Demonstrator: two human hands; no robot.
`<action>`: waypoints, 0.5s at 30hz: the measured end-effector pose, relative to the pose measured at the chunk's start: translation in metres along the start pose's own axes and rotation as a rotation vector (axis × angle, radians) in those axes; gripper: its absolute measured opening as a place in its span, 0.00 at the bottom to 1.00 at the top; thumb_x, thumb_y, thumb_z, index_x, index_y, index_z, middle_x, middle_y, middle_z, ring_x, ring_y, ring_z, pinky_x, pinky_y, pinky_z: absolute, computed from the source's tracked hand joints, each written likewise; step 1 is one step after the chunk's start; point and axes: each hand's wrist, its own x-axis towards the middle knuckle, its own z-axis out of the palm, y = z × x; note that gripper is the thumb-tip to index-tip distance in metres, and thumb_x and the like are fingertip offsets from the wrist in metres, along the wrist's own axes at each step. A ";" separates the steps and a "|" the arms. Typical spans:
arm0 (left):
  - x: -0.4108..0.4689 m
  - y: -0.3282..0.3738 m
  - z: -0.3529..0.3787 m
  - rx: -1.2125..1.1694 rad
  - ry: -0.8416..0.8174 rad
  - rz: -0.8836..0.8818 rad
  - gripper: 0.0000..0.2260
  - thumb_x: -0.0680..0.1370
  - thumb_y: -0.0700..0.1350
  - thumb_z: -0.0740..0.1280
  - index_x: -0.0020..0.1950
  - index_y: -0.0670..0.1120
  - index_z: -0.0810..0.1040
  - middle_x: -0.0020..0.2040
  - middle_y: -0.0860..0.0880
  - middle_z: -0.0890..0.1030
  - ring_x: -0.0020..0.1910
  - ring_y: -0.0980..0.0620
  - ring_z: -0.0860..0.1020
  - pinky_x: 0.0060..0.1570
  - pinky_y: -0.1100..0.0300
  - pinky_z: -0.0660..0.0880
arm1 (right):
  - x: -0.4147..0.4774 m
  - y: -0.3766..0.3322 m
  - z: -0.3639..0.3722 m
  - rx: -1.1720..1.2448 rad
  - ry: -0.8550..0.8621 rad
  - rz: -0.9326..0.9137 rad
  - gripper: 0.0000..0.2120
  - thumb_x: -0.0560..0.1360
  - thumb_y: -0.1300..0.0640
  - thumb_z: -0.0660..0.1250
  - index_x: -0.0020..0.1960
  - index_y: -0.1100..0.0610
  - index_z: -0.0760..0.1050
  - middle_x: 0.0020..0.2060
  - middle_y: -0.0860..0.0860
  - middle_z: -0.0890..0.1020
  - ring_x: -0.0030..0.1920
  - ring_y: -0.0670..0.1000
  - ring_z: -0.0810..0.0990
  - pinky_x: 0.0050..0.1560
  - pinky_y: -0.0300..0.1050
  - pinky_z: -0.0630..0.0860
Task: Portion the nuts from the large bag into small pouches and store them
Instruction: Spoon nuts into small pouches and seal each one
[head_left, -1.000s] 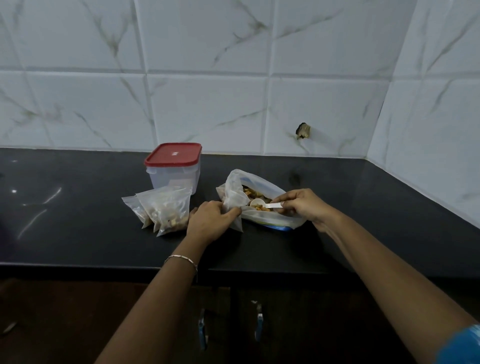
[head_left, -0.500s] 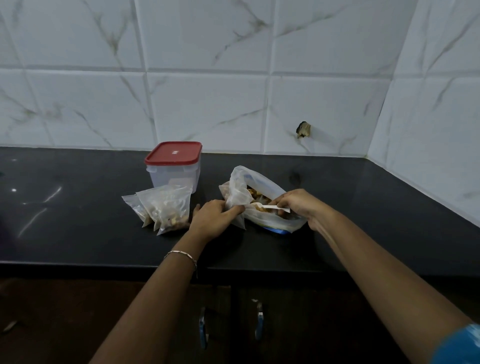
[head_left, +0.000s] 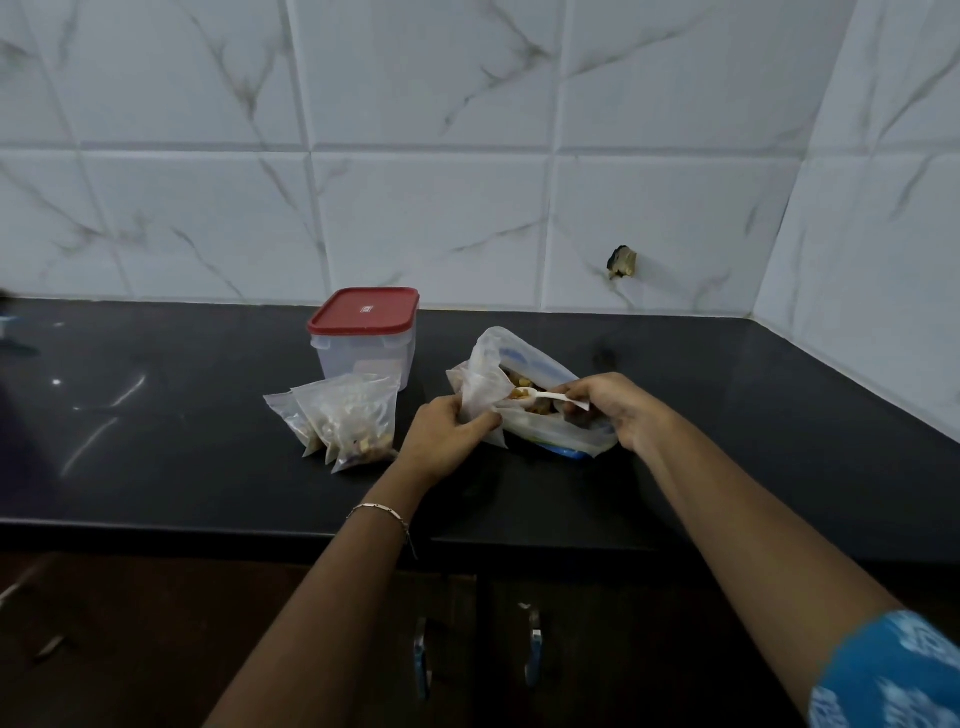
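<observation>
Nuts (head_left: 519, 388) in large bag (head_left: 558, 434) on black counter (head_left: 182, 415), right of centre.
Left hand (head_left: 441, 436) pinching small pouch (head_left: 483, 382) beside bag mouth; right hand (head_left: 618, 410) curled round white spoon (head_left: 550, 399), bowl at pouch edge. Filled pouches (head_left: 353, 421) just before red-lidded container (head_left: 363, 343).

The right hand (head_left: 613, 410) hides part of the large bag (head_left: 550, 436) at centre; the lid label (head_left: 367, 309), upper middle, is too small to read.

The counter (head_left: 727, 415) is glossy black, the wall tiles (head_left: 431, 223) white with grey veins. The tub's lid (head_left: 363, 314) is red, my spoon (head_left: 553, 399) white, the large bag (head_left: 561, 436) clear with a blue edge, the nuts (head_left: 519, 392) tan, my sleeve (head_left: 893, 675) blue with pale blotches.
</observation>
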 end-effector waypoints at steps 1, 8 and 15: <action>0.000 0.001 0.000 0.007 0.010 0.018 0.15 0.76 0.50 0.70 0.59 0.45 0.80 0.52 0.48 0.83 0.50 0.53 0.81 0.54 0.55 0.78 | 0.000 -0.001 -0.001 0.012 -0.023 0.010 0.14 0.77 0.67 0.59 0.46 0.63 0.84 0.31 0.54 0.81 0.32 0.47 0.77 0.32 0.33 0.75; -0.006 0.000 -0.001 0.025 0.042 0.081 0.26 0.69 0.57 0.72 0.64 0.49 0.77 0.65 0.50 0.73 0.61 0.50 0.75 0.62 0.48 0.74 | -0.012 -0.008 -0.011 -0.081 0.005 -0.030 0.15 0.75 0.61 0.63 0.38 0.53 0.87 0.30 0.48 0.81 0.49 0.48 0.77 0.63 0.46 0.71; -0.007 -0.001 -0.001 0.025 0.083 0.077 0.22 0.72 0.50 0.74 0.64 0.46 0.76 0.63 0.49 0.73 0.61 0.48 0.75 0.63 0.48 0.73 | -0.033 -0.029 -0.008 -0.026 -0.127 -0.149 0.14 0.75 0.63 0.62 0.41 0.57 0.86 0.29 0.49 0.79 0.46 0.48 0.76 0.64 0.47 0.71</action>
